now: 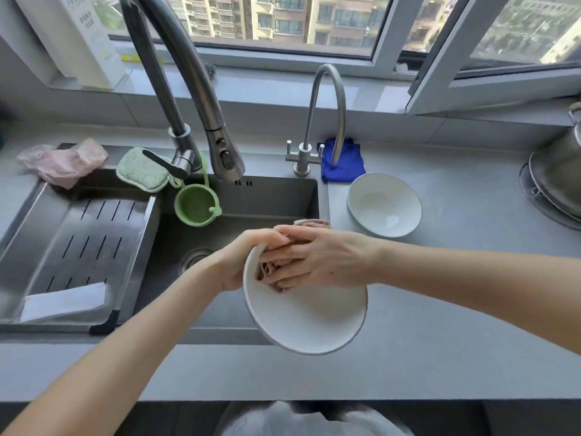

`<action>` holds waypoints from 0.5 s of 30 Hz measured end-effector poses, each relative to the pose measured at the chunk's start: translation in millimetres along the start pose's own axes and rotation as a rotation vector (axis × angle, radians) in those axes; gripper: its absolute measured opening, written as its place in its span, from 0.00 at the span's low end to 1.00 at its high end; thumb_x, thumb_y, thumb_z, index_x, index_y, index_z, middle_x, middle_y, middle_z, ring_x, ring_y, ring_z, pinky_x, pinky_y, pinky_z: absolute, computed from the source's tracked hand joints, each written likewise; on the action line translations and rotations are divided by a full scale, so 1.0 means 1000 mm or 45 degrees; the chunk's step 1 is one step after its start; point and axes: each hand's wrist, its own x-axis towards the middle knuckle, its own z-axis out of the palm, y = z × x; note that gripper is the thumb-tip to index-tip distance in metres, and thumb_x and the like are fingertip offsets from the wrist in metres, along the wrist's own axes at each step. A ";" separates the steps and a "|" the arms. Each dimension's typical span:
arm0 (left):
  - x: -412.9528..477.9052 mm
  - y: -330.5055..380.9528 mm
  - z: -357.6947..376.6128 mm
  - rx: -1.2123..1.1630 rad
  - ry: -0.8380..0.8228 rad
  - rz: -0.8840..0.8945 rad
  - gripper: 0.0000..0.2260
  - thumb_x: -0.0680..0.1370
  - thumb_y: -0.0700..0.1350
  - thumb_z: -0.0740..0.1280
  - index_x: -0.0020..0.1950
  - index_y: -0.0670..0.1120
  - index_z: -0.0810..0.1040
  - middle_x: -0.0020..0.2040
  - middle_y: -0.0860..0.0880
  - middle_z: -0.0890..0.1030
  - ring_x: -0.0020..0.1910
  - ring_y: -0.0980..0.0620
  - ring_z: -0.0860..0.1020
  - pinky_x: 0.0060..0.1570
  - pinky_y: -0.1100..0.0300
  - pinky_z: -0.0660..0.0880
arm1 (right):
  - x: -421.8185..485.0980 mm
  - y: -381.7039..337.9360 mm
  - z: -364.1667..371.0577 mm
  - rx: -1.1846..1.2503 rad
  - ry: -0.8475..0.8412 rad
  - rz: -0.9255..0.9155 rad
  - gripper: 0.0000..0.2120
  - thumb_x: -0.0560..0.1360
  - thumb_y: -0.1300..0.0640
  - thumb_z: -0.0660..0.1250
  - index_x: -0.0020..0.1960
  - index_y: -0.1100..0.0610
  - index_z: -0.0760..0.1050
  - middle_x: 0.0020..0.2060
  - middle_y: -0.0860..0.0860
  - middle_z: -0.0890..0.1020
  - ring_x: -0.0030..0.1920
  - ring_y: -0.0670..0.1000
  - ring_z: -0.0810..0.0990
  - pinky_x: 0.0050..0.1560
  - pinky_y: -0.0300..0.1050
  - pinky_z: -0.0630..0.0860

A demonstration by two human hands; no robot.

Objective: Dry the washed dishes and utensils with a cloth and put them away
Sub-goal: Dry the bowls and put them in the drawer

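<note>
Nearest the lens, at the bottom edge, is the person's white garment (314, 420), with both bare forearms reaching out over it. The grey counter (440, 325) spreads across the whole view, and set into it is the dark steel sink (276, 196), with a slotted drain tray (78, 234) filling its left part. A tall pull-down faucet (185, 73) arches over the basin; a thinner gooseneck tap (327, 99) stands to its right. A steel pot (559, 174) sits at the far right edge.

The white bowl (301, 322) is held tilted, above the sink's right front corner and the counter beside it, with its inside facing the camera. The left hand (248, 256) grips its upper left rim, fingers curled round the edge and hidden behind the bowl wall. The right hand (320, 259) lies inside the bowl at its upper part, fingers bent over a bunched pinkish-brown cloth (267, 272) and pressing it against the inner wall; the cloth shows beneath and between the fingers, and a fold pokes out behind the knuckles.

A second white bowl (384, 204) rests upright on the counter just right of the sink, apart from both hands. Behind it lies a blue cloth (345, 162). By the faucet base are a green sponge (141, 168) and a green strainer (195, 206)
</note>
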 end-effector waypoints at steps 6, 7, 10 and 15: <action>0.011 0.002 0.003 -0.029 0.412 0.066 0.24 0.60 0.49 0.68 0.54 0.44 0.82 0.51 0.39 0.82 0.47 0.41 0.80 0.56 0.45 0.73 | -0.018 -0.024 0.005 0.765 -0.191 0.456 0.24 0.81 0.57 0.52 0.76 0.46 0.57 0.77 0.43 0.56 0.77 0.52 0.51 0.75 0.50 0.48; 0.015 0.003 0.007 -0.046 0.501 0.053 0.24 0.59 0.49 0.67 0.53 0.43 0.81 0.49 0.39 0.82 0.46 0.40 0.79 0.55 0.46 0.74 | -0.018 -0.030 0.002 1.000 -0.269 0.495 0.23 0.81 0.57 0.53 0.75 0.46 0.58 0.75 0.44 0.60 0.76 0.50 0.55 0.72 0.47 0.56; 0.026 0.003 0.021 -0.174 0.565 0.006 0.18 0.60 0.46 0.65 0.48 0.42 0.79 0.42 0.41 0.79 0.40 0.42 0.77 0.46 0.53 0.73 | -0.009 -0.039 -0.022 1.925 -0.069 0.780 0.16 0.81 0.57 0.54 0.65 0.48 0.74 0.57 0.46 0.79 0.59 0.51 0.72 0.56 0.42 0.68; 0.037 0.008 0.025 -0.390 0.477 -0.060 0.19 0.63 0.47 0.64 0.49 0.39 0.79 0.38 0.41 0.81 0.34 0.42 0.80 0.39 0.56 0.76 | -0.021 -0.049 -0.044 1.919 0.495 1.049 0.16 0.75 0.60 0.66 0.61 0.50 0.79 0.39 0.43 0.82 0.43 0.45 0.78 0.51 0.42 0.74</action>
